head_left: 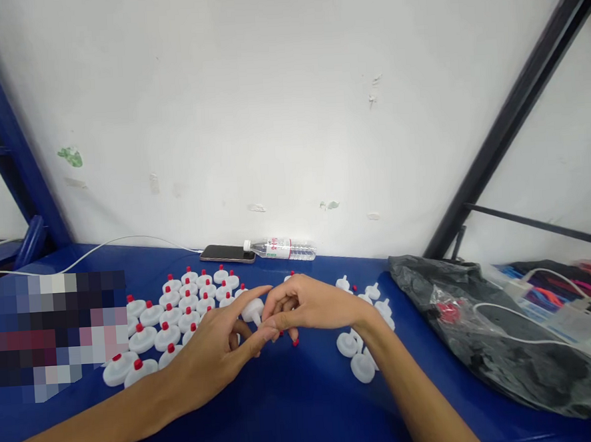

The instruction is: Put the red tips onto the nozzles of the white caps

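Over the middle of the table, my left hand (220,339) is closed round a white nozzle cap (253,310), a round lid with a narrow spout. The spout points down toward my right hand (301,305). My right fingers are pinched together at the spout's tip, and whatever lies between them is hidden. Left of my hands stand many white nozzle caps with red tips (167,335), upright in loose rows. On the right lies a smaller group of white nozzle caps without red tips (363,367). A few small red tips (295,342) lie below and behind my right hand.
Against the wall, a phone (226,253) on a white cable lies beside a clear plastic bottle (287,248) on its side. A dark plastic bag (462,331) covers the table's right side, with a power strip (572,331) and cables. The left side is pixelated.
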`<state>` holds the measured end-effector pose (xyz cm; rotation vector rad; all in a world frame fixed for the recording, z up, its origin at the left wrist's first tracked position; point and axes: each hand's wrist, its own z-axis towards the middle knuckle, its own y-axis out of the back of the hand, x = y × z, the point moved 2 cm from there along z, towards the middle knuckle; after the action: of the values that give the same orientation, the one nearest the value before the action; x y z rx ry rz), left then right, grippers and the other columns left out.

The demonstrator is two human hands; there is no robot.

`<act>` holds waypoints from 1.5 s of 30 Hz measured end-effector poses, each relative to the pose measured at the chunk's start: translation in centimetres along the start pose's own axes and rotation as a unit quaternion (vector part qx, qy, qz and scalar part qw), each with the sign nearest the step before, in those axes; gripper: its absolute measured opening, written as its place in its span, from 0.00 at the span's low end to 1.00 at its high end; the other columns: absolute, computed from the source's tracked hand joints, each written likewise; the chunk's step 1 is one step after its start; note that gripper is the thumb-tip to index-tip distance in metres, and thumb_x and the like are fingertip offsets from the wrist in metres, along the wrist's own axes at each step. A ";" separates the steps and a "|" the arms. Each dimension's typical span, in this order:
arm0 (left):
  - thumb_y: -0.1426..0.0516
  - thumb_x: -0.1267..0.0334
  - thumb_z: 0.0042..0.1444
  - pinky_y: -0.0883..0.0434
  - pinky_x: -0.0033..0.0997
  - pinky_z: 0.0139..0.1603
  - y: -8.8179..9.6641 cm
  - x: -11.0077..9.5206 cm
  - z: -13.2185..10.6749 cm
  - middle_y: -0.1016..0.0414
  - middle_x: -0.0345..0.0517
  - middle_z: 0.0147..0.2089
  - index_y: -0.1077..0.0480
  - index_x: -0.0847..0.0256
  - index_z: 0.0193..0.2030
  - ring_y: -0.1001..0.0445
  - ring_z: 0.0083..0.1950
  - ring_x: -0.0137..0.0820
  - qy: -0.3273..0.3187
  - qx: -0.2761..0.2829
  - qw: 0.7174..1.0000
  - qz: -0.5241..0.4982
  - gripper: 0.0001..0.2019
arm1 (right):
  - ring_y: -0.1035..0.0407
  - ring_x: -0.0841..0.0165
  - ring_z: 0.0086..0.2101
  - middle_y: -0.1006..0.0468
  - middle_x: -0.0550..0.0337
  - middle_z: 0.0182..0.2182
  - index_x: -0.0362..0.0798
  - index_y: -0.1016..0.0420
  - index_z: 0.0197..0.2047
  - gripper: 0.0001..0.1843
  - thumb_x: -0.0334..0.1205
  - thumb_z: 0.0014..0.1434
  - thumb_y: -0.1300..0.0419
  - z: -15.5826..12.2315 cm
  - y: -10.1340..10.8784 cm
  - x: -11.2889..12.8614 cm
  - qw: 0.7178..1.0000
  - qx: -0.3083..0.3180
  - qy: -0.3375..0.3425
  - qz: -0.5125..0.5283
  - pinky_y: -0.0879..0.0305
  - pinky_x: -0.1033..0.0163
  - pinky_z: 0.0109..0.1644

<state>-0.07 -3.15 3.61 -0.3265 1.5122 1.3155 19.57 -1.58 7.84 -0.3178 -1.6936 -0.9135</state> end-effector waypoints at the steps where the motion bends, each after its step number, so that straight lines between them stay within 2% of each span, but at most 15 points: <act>1: 0.44 0.42 0.65 0.31 0.28 0.25 0.0 0.1 0.1 0.16 0.43 0.34 0.39 0.56 0.71 0.18 0.30 0.37 -0.006 0.003 1.000 -0.001 0.32 | 0.27 0.74 0.26 0.19 0.60 0.32 0.46 0.19 0.39 0.18 0.53 0.59 0.29 0.0 0.0 0.0 1.000 0.004 -0.003 0.003 0.30 0.69 0.32; 3: 0.44 0.43 0.65 0.31 0.27 0.24 0.0 0.3 0.2 0.15 0.43 0.34 0.39 0.56 0.71 0.16 0.31 0.37 -0.012 0.006 1.000 -0.001 0.32 | 0.27 0.74 0.26 0.19 0.60 0.33 0.46 0.19 0.40 0.18 0.53 0.59 0.29 0.0 0.1 0.1 1.000 0.011 -0.005 0.010 0.30 0.68 0.33; 7: 0.44 0.45 0.66 0.31 0.26 0.21 -0.1 0.7 0.4 0.17 0.39 0.26 0.39 0.56 0.72 0.19 0.24 0.35 -0.004 -0.003 1.000 -0.006 0.32 | 0.28 0.75 0.26 0.20 0.62 0.32 0.46 0.20 0.38 0.15 0.51 0.62 0.32 0.2 0.0 0.1 1.000 0.004 0.004 0.020 0.32 0.70 0.33; 11: 0.43 0.46 0.65 0.29 0.25 0.21 -0.2 0.6 0.4 0.16 0.39 0.28 0.37 0.53 0.71 0.19 0.24 0.34 -0.017 0.006 1.000 -0.018 0.31 | 0.28 0.76 0.26 0.20 0.64 0.31 0.47 0.19 0.38 0.11 0.46 0.65 0.34 0.4 0.0 -0.2 1.000 0.007 0.007 0.011 0.37 0.72 0.30; 16: 0.45 0.47 0.67 0.28 0.24 0.20 -0.4 0.7 0.2 0.16 0.40 0.31 0.37 0.53 0.71 0.17 0.25 0.34 -0.037 0.034 0.999 -0.018 0.28 | 0.26 0.75 0.28 0.18 0.62 0.33 0.47 0.18 0.40 0.13 0.49 0.66 0.35 0.3 0.2 -0.4 0.999 0.027 0.025 0.008 0.38 0.72 0.29; 18: 0.45 0.49 0.67 0.29 0.23 0.20 -0.4 0.8 0.2 0.16 0.40 0.30 0.37 0.55 0.70 0.18 0.24 0.32 -0.050 0.027 0.998 -0.018 0.28 | 0.25 0.75 0.29 0.17 0.62 0.34 0.48 0.18 0.41 0.15 0.51 0.66 0.35 0.3 0.2 -0.5 0.999 0.034 0.025 0.007 0.38 0.72 0.30; 20: 0.44 0.50 0.66 0.30 0.23 0.19 -0.4 0.8 0.2 0.18 0.37 0.26 0.38 0.57 0.71 0.21 0.21 0.31 -0.053 0.013 0.998 -0.021 0.29 | 0.24 0.74 0.30 0.16 0.61 0.34 0.47 0.18 0.41 0.16 0.52 0.66 0.35 0.3 0.2 -0.6 0.999 0.037 0.017 0.003 0.37 0.71 0.30; 24: 0.40 0.49 0.62 0.30 0.24 0.19 -0.4 0.9 0.1 0.20 0.35 0.21 0.40 0.59 0.72 0.23 0.19 0.32 -0.002 -0.018 0.999 -0.035 0.34 | 0.25 0.74 0.29 0.17 0.60 0.34 0.47 0.19 0.41 0.16 0.52 0.67 0.37 0.3 0.1 -0.6 0.999 0.039 0.020 -0.003 0.37 0.72 0.29; 28: 0.37 0.51 0.60 0.31 0.22 0.19 -0.3 0.6 0.2 0.19 0.36 0.23 0.29 0.57 0.61 0.21 0.21 0.32 0.000 -0.015 0.998 -0.064 0.24 | 0.26 0.75 0.28 0.17 0.61 0.34 0.47 0.19 0.41 0.15 0.51 0.68 0.37 0.2 0.1 -0.4 0.999 0.037 0.018 -0.014 0.37 0.72 0.28; 31: 0.38 0.53 0.61 0.31 0.21 0.18 -0.4 0.6 0.4 0.20 0.35 0.24 0.27 0.57 0.52 0.20 0.21 0.31 -0.019 0.013 0.994 -0.102 0.16 | 0.25 0.74 0.29 0.17 0.60 0.33 0.47 0.19 0.42 0.17 0.53 0.68 0.37 0.1 0.1 -0.2 0.998 0.054 0.005 -0.015 0.36 0.72 0.29; 36: 0.40 0.54 0.63 0.28 0.20 0.19 -0.5 1.1 0.6 0.19 0.38 0.31 0.29 0.56 0.51 0.16 0.30 0.34 -0.025 0.013 0.993 -0.116 0.13 | 0.26 0.73 0.28 0.17 0.58 0.33 0.46 0.19 0.41 0.21 0.57 0.68 0.39 0.0 0.1 -0.1 0.997 0.060 0.035 -0.022 0.34 0.71 0.30; 39: 0.40 0.55 0.64 0.25 0.21 0.23 -0.6 1.3 0.6 0.20 0.37 0.31 0.29 0.55 0.51 0.19 0.31 0.32 -0.038 0.009 0.992 -0.117 0.12 | 0.27 0.74 0.28 0.16 0.57 0.35 0.46 0.19 0.41 0.25 0.60 0.70 0.43 -0.1 0.1 0.1 0.996 0.071 0.055 -0.018 0.34 0.70 0.30; 42: 0.40 0.55 0.64 0.24 0.22 0.26 -0.6 1.3 0.5 0.20 0.38 0.31 0.28 0.56 0.48 0.21 0.30 0.31 -0.043 0.013 0.993 -0.111 0.10 | 0.25 0.72 0.30 0.16 0.57 0.36 0.46 0.17 0.43 0.22 0.59 0.66 0.38 -0.3 0.1 0.3 0.997 0.072 0.032 -0.008 0.33 0.70 0.32; 45: 0.38 0.52 0.62 0.24 0.23 0.25 -0.5 1.3 0.5 0.22 0.38 0.30 0.27 0.56 0.46 0.22 0.28 0.30 -0.046 0.011 0.993 -0.105 0.12 | 0.25 0.70 0.33 0.17 0.60 0.33 0.48 0.16 0.44 0.19 0.54 0.57 0.28 -0.5 -0.1 0.4 0.999 0.054 0.000 0.008 0.31 0.68 0.35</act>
<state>0.08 -2.38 2.39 -0.3943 1.3737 1.1316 19.75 -2.05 8.17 -0.2599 -1.7308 -0.8071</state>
